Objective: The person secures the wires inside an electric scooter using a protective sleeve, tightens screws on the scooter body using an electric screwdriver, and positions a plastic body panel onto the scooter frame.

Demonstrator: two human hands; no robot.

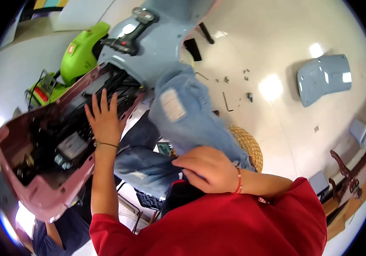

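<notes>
My left hand [105, 118] is spread open over the edge of a pink plastic vehicle shell [38, 187]. Its fingers reach across black cables [121, 91] inside the shell; whether they touch them I cannot tell. Near my waist, above the jeans [191, 123], my right hand [210, 168] is curled with its fingers together. Whatever it may hold is hidden. A cordless drill [129, 36] lies on the grey-blue body panel [159, 51] beyond the shell. Inside the shell sits a grey boxy part [73, 146] among dark wiring.
Small screws [226, 80] and hex keys [226, 102] lie on the floor to the right. Farther right rests a loose grey-blue panel [326, 79]. A woven stool [247, 145] is beneath me. A lime-green shell [80, 53] stands behind. Another person's arm [55, 234] shows at lower left.
</notes>
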